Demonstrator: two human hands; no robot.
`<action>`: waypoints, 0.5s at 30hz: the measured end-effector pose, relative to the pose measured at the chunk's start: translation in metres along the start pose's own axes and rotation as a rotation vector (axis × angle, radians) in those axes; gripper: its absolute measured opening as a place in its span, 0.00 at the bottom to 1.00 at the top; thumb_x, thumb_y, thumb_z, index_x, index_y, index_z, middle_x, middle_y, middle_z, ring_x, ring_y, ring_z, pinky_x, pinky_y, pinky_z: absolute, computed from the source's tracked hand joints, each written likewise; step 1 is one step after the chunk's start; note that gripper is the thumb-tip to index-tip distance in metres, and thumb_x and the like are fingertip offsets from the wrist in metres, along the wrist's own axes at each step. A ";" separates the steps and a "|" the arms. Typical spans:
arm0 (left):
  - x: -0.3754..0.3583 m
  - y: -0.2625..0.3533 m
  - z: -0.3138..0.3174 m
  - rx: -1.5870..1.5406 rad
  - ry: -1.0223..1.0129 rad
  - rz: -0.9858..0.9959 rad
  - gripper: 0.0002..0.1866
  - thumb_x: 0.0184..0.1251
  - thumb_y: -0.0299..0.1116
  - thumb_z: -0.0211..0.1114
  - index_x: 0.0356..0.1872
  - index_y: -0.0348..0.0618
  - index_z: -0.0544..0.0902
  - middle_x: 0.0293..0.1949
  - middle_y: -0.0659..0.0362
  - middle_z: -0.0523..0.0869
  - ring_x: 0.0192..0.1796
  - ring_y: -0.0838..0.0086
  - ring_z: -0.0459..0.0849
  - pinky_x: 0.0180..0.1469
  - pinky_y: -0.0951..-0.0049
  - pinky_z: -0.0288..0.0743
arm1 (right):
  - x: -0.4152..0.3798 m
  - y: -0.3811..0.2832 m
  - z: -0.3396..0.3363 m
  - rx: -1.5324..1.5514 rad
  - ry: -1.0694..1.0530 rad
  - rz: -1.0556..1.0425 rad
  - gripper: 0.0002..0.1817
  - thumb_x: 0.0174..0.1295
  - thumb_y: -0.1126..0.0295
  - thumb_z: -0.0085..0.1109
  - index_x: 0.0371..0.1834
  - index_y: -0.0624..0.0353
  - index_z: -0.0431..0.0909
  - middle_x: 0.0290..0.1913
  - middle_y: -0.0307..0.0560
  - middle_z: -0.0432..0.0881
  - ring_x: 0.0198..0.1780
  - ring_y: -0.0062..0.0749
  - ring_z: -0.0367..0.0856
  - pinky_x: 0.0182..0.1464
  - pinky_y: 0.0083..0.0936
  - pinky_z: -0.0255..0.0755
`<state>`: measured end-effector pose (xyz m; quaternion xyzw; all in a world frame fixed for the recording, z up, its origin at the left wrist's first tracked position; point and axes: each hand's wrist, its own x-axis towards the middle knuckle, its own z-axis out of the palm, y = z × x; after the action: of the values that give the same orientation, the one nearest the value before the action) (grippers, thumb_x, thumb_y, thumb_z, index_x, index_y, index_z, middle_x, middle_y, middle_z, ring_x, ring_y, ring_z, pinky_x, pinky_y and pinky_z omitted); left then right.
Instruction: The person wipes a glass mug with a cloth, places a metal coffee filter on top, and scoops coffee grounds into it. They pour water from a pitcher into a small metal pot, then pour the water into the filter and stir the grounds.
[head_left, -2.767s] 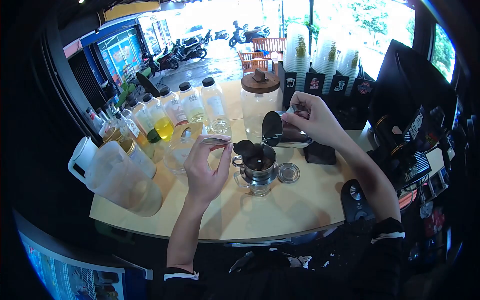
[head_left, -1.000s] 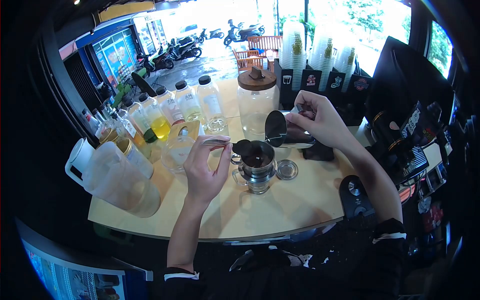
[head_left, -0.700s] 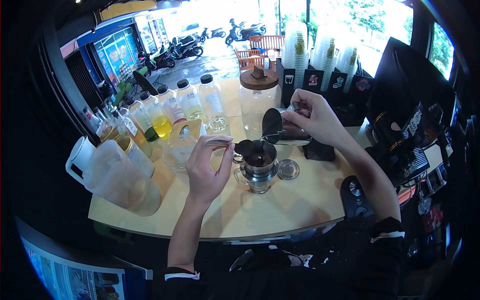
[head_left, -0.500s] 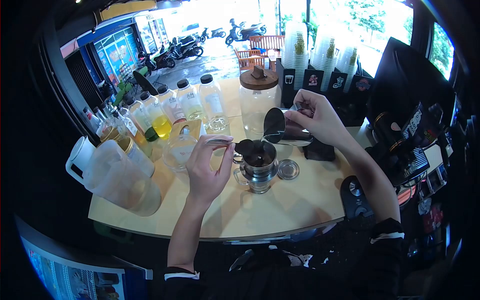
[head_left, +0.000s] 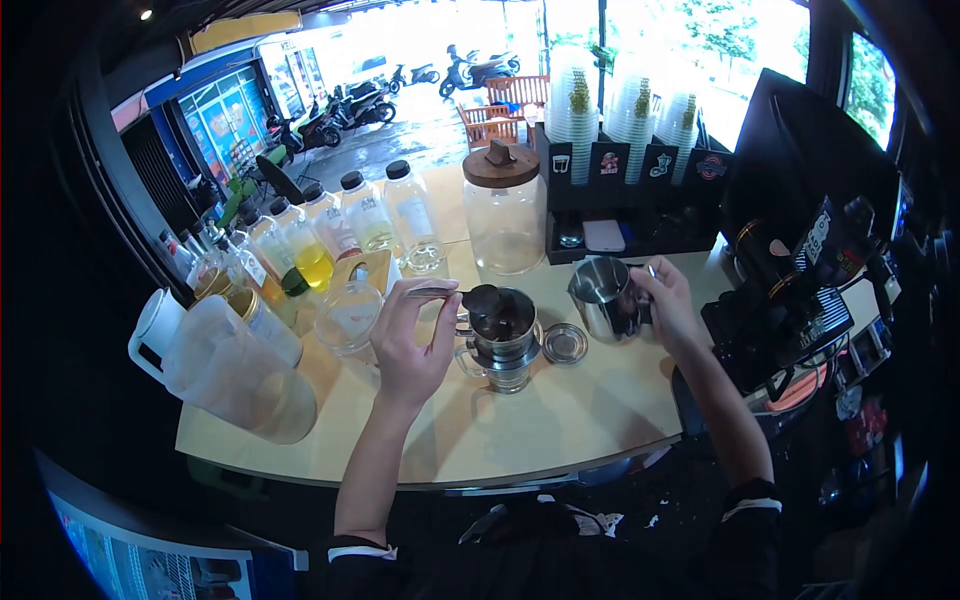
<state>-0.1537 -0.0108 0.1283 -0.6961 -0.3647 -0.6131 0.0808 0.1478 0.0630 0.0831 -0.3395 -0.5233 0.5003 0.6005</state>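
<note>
My left hand (head_left: 415, 335) pinches the handle of a spoon (head_left: 484, 300), whose dark bowl hovers at the left rim of a metal coffee drip filter (head_left: 503, 347). Dark contents show inside the filter, which sits on top of a small glass mug (head_left: 508, 382). To the right, my right hand (head_left: 668, 300) grips a steel milk pitcher (head_left: 602, 308) by its handle. The pitcher stands roughly upright, mouth facing up, close over the table. Between filter and pitcher lies a round metal lid (head_left: 565, 343).
A wooden-lidded glass jar (head_left: 505, 225) stands behind the filter. Black-capped bottles (head_left: 412, 220) and a large translucent jug (head_left: 240, 365) line the left. Stacked plastic cups (head_left: 572, 110) rise from a black holder (head_left: 640, 220) at the back; a black machine (head_left: 790, 270) stands right.
The pitcher was tilted over the filter with a thin stream pouring in. My right hand has moved it right and down, levelling it. My left hand keeps the spoon by the filter.
</note>
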 end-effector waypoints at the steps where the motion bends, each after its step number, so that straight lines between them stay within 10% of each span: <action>1: -0.001 -0.001 0.001 -0.015 0.003 -0.013 0.07 0.55 0.18 0.65 0.36 0.36 0.81 0.34 0.55 0.82 0.36 0.70 0.84 0.39 0.74 0.77 | -0.006 0.010 -0.006 -0.001 0.005 -0.001 0.09 0.63 0.72 0.57 0.27 0.56 0.68 0.26 0.37 0.77 0.29 0.14 0.75 0.33 0.11 0.68; 15: -0.005 -0.003 0.010 -0.038 -0.007 0.002 0.06 0.56 0.19 0.65 0.36 0.34 0.82 0.35 0.55 0.82 0.37 0.70 0.85 0.39 0.75 0.78 | -0.028 0.114 -0.042 0.131 0.311 -0.060 0.11 0.64 0.72 0.55 0.25 0.52 0.65 0.22 0.33 0.70 0.26 0.15 0.68 0.32 0.16 0.61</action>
<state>-0.1473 -0.0048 0.1201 -0.6999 -0.3526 -0.6175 0.0669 0.1617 0.0720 -0.0402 -0.3573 -0.4001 0.4567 0.7097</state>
